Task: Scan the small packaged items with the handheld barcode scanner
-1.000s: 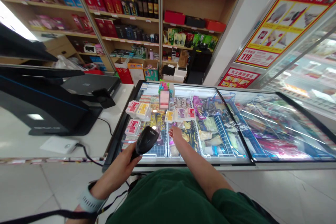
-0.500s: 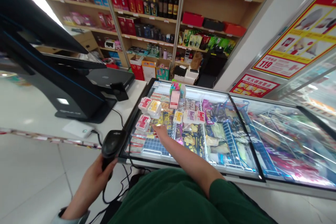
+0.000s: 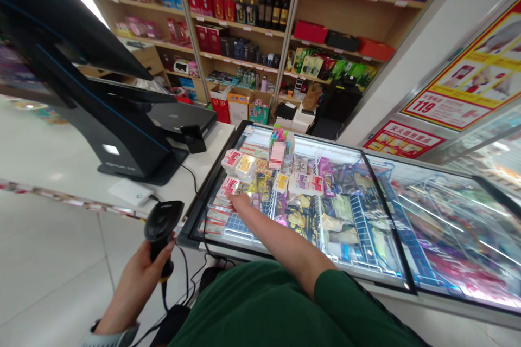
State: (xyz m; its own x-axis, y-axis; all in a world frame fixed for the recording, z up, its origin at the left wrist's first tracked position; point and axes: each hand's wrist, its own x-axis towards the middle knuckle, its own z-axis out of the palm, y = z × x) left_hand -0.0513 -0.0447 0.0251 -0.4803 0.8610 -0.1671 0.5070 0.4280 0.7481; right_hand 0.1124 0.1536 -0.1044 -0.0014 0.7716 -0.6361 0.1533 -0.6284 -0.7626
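My left hand [image 3: 142, 260] is wrapped round the handle of a black barcode scanner [image 3: 163, 220], held upright beside the freezer's front left corner. A cable runs down from the handle. My right hand [image 3: 240, 204] reaches over the glass lid, closed at the right edge of a clear plastic food box with a red label [image 3: 228, 187]. The box still lies on the glass; its lower side is partly covered by my fingers. Just behind it are more clear boxes, one with a yellow label [image 3: 246, 165]. Further right is a row of similar boxes [image 3: 302, 182].
A glass-topped chest freezer [image 3: 345, 147] with bagged food inside runs to the right. A colourful package [image 3: 280, 134], partly blurred out, stands on the glass. To the left are a black monitor stand [image 3: 122, 141] and a white device [image 3: 129, 192] on the counter. Stocked shelves [image 3: 244, 30] line the back.
My right hand has moved left onto the edge of the red-labelled box. My left hand has lowered the scanner slightly, to the left. The camera view has shifted a little.
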